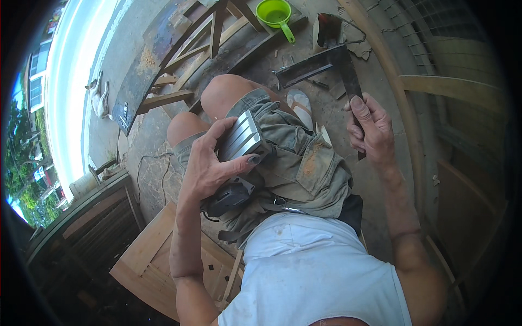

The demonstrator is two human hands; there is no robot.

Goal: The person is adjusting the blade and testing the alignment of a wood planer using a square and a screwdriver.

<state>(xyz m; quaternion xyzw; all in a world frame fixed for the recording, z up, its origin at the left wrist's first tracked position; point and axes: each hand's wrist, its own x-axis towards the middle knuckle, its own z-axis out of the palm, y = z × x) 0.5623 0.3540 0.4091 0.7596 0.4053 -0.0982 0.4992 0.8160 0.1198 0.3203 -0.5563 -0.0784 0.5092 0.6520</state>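
My left hand (209,163) is wrapped round a silver, grooved metal base (239,138) resting over my lap. A dark tool body (231,195) lies just below it, and the two together look like an upturned electric planer; part is hidden by my hand. On the right, my right hand (372,127) grips a dark flat bar (348,70), thumb on its face. The bar's far end meets another dark arm pointing left, giving an L shape like a carpenter's square. The bar is held out beside my knees, apart from the planer.
Ahead stands a wooden frame (212,41) with a dark board (157,60). A green dipper (273,13) sits at the far side, near an open container (329,32). A wooden panel (147,261) lies lower left; a cord (155,157) trails on the floor. A cat (99,98) lies far left.
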